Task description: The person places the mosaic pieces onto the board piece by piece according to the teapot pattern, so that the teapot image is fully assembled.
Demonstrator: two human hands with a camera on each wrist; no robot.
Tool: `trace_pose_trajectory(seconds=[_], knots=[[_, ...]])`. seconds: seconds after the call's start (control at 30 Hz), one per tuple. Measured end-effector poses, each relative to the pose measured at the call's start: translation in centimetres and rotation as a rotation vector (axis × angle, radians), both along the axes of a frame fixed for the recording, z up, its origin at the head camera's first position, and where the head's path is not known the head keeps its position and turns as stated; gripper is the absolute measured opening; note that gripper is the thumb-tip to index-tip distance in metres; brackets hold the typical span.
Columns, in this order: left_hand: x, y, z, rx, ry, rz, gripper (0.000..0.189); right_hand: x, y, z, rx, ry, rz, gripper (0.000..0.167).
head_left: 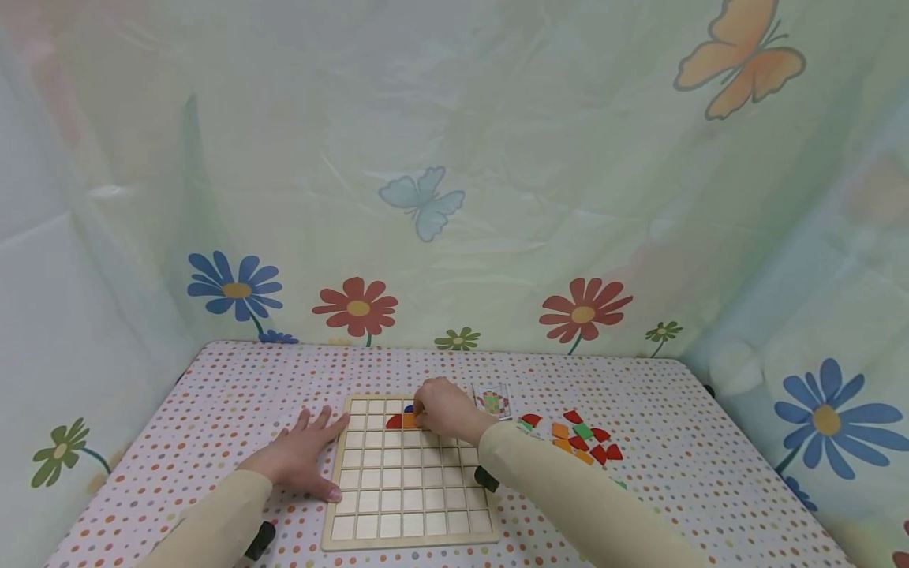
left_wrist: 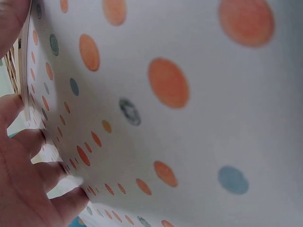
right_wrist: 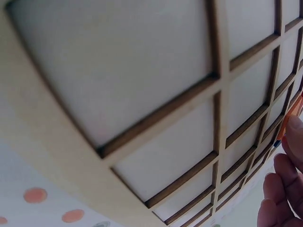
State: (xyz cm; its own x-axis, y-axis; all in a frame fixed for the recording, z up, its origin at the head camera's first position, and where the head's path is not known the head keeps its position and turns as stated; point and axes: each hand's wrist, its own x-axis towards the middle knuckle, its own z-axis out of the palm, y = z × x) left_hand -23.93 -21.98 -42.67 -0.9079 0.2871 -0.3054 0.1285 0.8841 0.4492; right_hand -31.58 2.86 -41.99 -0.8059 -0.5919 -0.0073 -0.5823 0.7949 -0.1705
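A wooden grid board lies on the dotted table, its square cells framed by raised strips. My left hand is spread beside it, index fingertip and thumb at the board's left edge and the other fingers on the cloth. Over the board's far rows, my right hand has curled fingers and pinches an orange piece at a cell. A rounded red piece lies just left of the orange one, and part of a blue piece shows behind it. The right fingertips are partly hidden in the head view.
Right of the board lie several loose pieces, among them a green piece, an orange square and a red piece. A small pattern card lies behind the right hand. Printed curtains enclose the table's back and sides.
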Motion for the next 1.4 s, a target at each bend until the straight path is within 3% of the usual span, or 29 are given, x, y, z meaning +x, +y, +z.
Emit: trace_pose_trajectory(seconds=[0.17, 0.37, 0.53, 0.7, 0.93, 1.07, 1.17, 1.4], knots=[[-0.1, 0.0, -0.1, -0.004, -0.001, -0.002, 0.113, 0.0, 0.1, 0.3, -0.025, -0.057, 0.004, 0.008], [-0.1, 0.0, -0.1, 0.004, -0.015, 0.013, 0.115, 0.1, 1.7, 1.5, -0.162, -0.134, -0.008, 0.009], [-0.3, 0.1, -0.2, -0.001, -0.020, 0.011, 0.116, 0.4, 5.1, 2.7, -0.225, -0.143, -0.115, 0.012], [-0.5, 0.0, -0.3, -0.018, -0.016, -0.001, 0.116, 0.8, 10.3, 3.2, -0.286, -0.157, -0.232, 0.014], [-0.5, -0.2, -0.6, -0.040, -0.021, -0.004, 0.116, 1.5, 17.0, 2.6, -0.273, -0.110, -0.363, 0.014], [-0.4, -0.2, -0.3, -0.043, -0.024, 0.000, 0.115, 1.6, 19.4, 2.1, -0.270, -0.079, -0.389, 0.015], [-0.5, -0.3, -0.4, -0.025, -0.025, 0.002, 0.116, 1.4, 20.2, 1.6, -0.275, -0.108, -0.397, 0.016], [-1.1, -1.2, -2.1, 0.043, -0.040, -0.003, 0.124, 0.5, 19.1, 0.4, -0.216, -0.245, -0.433, 0.026]])
